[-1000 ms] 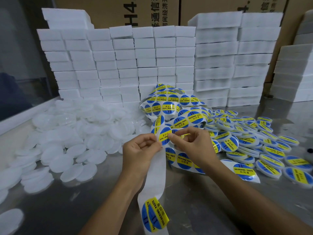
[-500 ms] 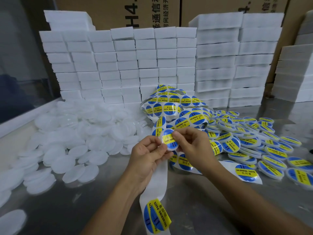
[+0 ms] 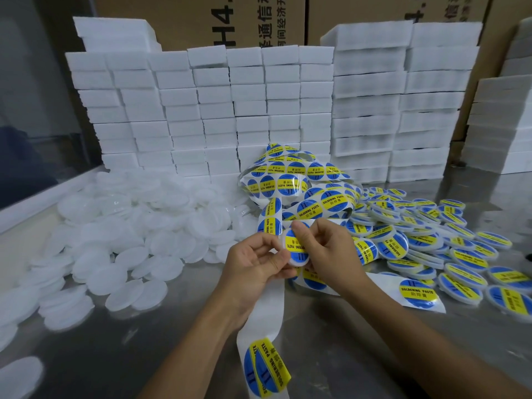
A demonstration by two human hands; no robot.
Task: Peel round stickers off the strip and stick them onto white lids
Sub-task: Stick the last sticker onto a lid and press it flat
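The left hand (image 3: 253, 263) pinches a white lid (image 3: 296, 250) from its left side. The right hand (image 3: 328, 249) presses the sticker (image 3: 298, 246) down with its thumb on top. Both are above the table's (image 3: 331, 355) middle, right hand nearer the done pile (image 3: 431, 243).

Both forearms are bare, no sleeves on them; left hand (image 3: 253, 266) and right hand (image 3: 331, 251) wear no gloves or rings.

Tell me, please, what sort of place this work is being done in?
Probably a small factory packing bench: a metal table piled with plain white lids, stickered lids, stacked white foam blocks and cardboard cartons behind.
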